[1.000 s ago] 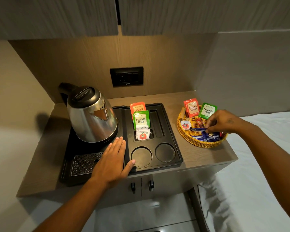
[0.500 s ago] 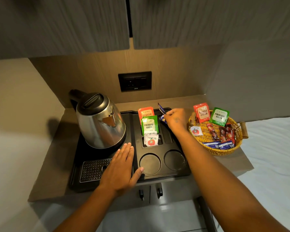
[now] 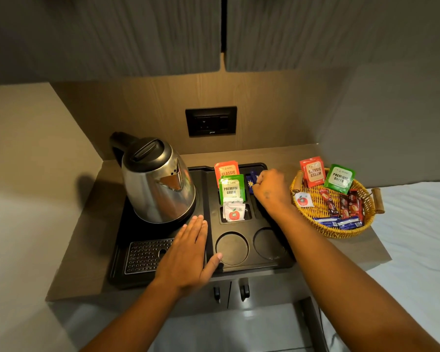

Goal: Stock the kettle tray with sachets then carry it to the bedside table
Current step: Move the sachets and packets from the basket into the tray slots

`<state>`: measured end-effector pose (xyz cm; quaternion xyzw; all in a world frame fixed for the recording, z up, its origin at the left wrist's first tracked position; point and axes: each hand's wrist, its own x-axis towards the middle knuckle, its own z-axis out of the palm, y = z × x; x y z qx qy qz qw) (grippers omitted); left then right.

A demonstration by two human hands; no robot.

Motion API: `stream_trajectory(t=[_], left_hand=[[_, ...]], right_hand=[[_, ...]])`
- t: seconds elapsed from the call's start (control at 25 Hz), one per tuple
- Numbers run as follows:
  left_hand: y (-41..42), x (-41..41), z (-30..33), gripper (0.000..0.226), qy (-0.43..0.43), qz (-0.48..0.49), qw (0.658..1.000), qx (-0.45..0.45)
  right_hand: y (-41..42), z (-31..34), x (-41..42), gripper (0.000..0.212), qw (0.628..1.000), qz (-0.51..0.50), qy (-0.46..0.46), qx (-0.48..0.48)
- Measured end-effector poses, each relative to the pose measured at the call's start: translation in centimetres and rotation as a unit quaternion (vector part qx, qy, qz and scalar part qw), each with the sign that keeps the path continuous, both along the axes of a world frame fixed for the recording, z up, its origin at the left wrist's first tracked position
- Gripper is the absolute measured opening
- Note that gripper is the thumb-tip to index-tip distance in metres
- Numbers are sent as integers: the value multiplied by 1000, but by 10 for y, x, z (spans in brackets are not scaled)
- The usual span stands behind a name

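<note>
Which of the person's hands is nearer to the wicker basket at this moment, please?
The right hand, holding blue sachets over the tray's back slot, just left of the wicker basket. The left hand lies flat on the tray's front, farther away.

one kettle (image 3: 158, 181) on one black tray (image 3: 264, 260), which has two round cup wells. two hands. standing tea sachets: two orange classic, two green premium, one of each on the tray and in the one wicker basket (image 3: 315, 219). the smaller packets overlap too much to count.
</note>
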<state>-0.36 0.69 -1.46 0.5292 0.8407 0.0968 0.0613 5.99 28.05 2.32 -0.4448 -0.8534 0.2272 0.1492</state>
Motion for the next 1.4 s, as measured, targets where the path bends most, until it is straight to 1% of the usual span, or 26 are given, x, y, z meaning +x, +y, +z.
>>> stream_trajectory(t=[0.12,0.2,0.28,0.32,0.36,0.4,0.44,0.52,0.6,0.68,0.88,1.0,1.12,1.28,1.4], left_hand=[[0,-1,-1,87,3,-5,1000,-2],[0,-2,-1,87,5,-8,1000,-3],[-2,-3,-1,88,3,-6,1000,-3],[-2,-3,-2,88,0,-5,1000,-3],[-2,-3,-2,88,-1,-3,1000,-3],[-2,-3,-3,88,-1,-1,1000,-1],[-2,-2,-3,88,1,0,1000,0],[-1,-2,-3,88,5,-2,1000,-3],[0,-3,-2,89,6,-4,1000,-3],[0,-3,-1,89,9,-5,1000,-3],[-1,-2,-1,89,-1,1,1000,1],[-1,-2,-1,89,1,0,1000,-3],[-2,-2,0,88,1,-1,1000,-2],[-1,-1,0,88,-2,1,1000,3],[-2,-2,0,88,1,0,1000,2]], right_hand=[[-12,1,1,17,996,43,-79,29],[-15,9,-1,20,992,52,-110,16],[-11,20,9,15,995,39,-97,1],[-6,25,23,8,998,17,-68,2],[3,29,41,7,999,-20,-29,13],[15,31,62,15,997,-74,1,29],[30,33,83,21,991,-133,7,33],[56,35,121,33,974,-223,-39,-10],[74,29,140,47,967,-233,-86,-62],[79,24,142,53,965,-224,-111,-81],[85,16,133,49,960,-223,-136,-100],[88,16,131,43,957,-224,-167,-84],[89,15,131,41,957,-222,-166,-90],[93,17,127,37,955,-227,-134,-134],[93,20,126,36,953,-229,-130,-147]])
